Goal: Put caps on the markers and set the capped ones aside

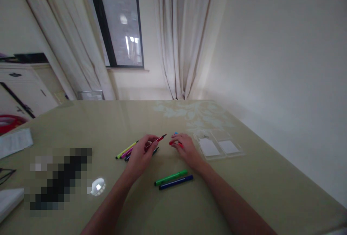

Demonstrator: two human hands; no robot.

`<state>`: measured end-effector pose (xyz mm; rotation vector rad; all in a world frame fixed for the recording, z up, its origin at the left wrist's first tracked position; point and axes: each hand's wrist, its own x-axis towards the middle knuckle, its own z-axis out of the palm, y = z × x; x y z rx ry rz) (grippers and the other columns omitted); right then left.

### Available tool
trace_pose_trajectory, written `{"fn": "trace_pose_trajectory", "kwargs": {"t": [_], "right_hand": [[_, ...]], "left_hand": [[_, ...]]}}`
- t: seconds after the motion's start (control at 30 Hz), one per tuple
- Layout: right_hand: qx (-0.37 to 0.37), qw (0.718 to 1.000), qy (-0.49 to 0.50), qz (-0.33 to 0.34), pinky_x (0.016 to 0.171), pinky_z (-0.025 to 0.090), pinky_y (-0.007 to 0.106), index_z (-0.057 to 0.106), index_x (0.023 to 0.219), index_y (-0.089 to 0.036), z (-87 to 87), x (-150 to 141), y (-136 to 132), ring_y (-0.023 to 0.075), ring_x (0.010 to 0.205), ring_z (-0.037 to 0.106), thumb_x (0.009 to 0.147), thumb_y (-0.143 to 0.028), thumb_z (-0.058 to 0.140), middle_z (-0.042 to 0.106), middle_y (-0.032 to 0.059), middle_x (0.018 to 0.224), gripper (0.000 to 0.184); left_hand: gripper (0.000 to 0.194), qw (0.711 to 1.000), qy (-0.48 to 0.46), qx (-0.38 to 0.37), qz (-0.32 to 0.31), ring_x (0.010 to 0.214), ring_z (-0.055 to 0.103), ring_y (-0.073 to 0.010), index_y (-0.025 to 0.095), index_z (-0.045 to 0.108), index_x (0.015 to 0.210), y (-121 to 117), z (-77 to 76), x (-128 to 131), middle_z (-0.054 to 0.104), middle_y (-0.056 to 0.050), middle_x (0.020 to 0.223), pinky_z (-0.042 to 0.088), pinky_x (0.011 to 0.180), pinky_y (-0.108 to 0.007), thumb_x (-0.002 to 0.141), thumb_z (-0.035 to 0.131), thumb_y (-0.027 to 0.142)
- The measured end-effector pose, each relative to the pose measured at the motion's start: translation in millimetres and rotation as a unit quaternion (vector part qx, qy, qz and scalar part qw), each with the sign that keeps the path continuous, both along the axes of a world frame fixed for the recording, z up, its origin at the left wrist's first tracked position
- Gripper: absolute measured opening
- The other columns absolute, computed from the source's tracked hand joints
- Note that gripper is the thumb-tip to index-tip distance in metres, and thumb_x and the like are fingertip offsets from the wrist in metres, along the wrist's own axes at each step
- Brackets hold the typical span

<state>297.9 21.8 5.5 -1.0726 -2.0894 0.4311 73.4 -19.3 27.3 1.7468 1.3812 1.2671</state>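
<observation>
My left hand (139, 157) grips a red felt-tip marker (160, 138), its bare dark tip pointing up and to the right. Pinched in my right hand (187, 149) is a red marker cap (171, 143), a short gap away from that tip. A small blue piece (175, 133) shows just beyond my right fingers; its kind is unclear. Beside and partly behind my left hand lie several markers, among them a yellow marker (127, 149) and a purple marker (125, 153). Closer to me, a capped green marker (170, 178) lies beside a dark blue marker (176, 182).
A clear plastic case (222, 156) with white inserts lies open right of my right hand. The table (130, 206) meets a wall along its right side. At far left are a pale packet (16, 142), a black cable (7, 174) and a blurred-out patch.
</observation>
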Motion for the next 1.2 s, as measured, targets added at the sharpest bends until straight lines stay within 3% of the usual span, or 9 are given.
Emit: {"fn": "trace_pose_trajectory", "kwargs": {"t": [0.13,0.27,0.63,0.93,1.1,1.2], "right_hand": [[-0.062,0.986,0.156,0.009,0.075,0.051,0.03,0.073,0.102,-0.024,18.3,4,-7,0.0182,0.082,0.066,0.097,-0.032,0.064,0.074,0.0036,0.095,0.014],[-0.049,0.98,0.193,0.004,0.073,0.052,0.03,0.075,0.098,-0.024,27.5,5,-14,0.0183,0.08,0.065,0.093,-0.034,0.069,0.073,0.0039,0.093,0.013],[-0.026,0.982,0.178,0.056,0.086,0.051,0.035,0.079,0.099,-0.027,28.0,3,-17,0.0211,0.09,0.067,0.093,-0.036,0.071,0.075,0.0043,0.094,0.013],[-0.025,0.979,0.188,0.069,0.079,0.052,0.032,0.082,0.094,-0.027,23.2,2,-16,0.0195,0.082,0.069,0.091,-0.038,0.075,0.075,0.0034,0.085,0.014],[-0.055,0.984,0.155,0.072,0.08,0.051,0.032,0.081,0.093,-0.026,27.6,8,-14,0.0195,0.083,0.069,0.09,-0.039,0.075,0.076,0.0032,0.087,0.015],[-0.112,0.984,0.104,0.095,0.076,0.049,0.031,0.081,0.092,-0.024,32.7,15,-11,0.019,0.082,0.068,0.089,-0.039,0.076,0.077,0.0031,0.086,0.016]], "left_hand": [[0.027,0.999,-0.03,0.002,-0.034,0.092,0.072,-0.0221,0.022,0.07,0.105,-2,2.1,0,0.076,-0.006,0.103,0.056,0.083,-0.035,0.094,0.061,0.045],[0.024,0.999,-0.017,0.015,-0.046,0.093,0.072,-0.0225,0.023,0.072,0.103,-3,2.5,0,0.077,-0.007,0.102,0.057,0.084,-0.035,0.093,0.063,0.043],[0.017,0.998,0.019,0.04,-0.051,0.089,0.07,-0.0198,0.024,0.074,0.1,-8,4.4,5,0.074,-0.003,0.096,0.055,0.08,-0.031,0.092,0.068,0.037],[0.011,0.998,0.005,0.055,-0.036,0.082,0.069,-0.0187,0.022,0.076,0.092,-8,-2.5,10,0.073,-0.003,0.087,0.053,0.074,-0.028,0.089,0.071,0.031],[0.02,0.998,0.009,-0.001,-0.065,0.086,0.07,-0.0203,0.022,0.075,0.095,-8,1.8,10,0.075,-0.004,0.092,0.054,0.078,-0.03,0.092,0.066,0.039],[0.033,0.999,0.032,-0.005,-0.028,0.092,0.07,-0.0221,0.022,0.076,0.098,-2,5.6,-1,0.077,-0.006,0.098,0.053,0.082,-0.033,0.096,0.055,0.047]]}}
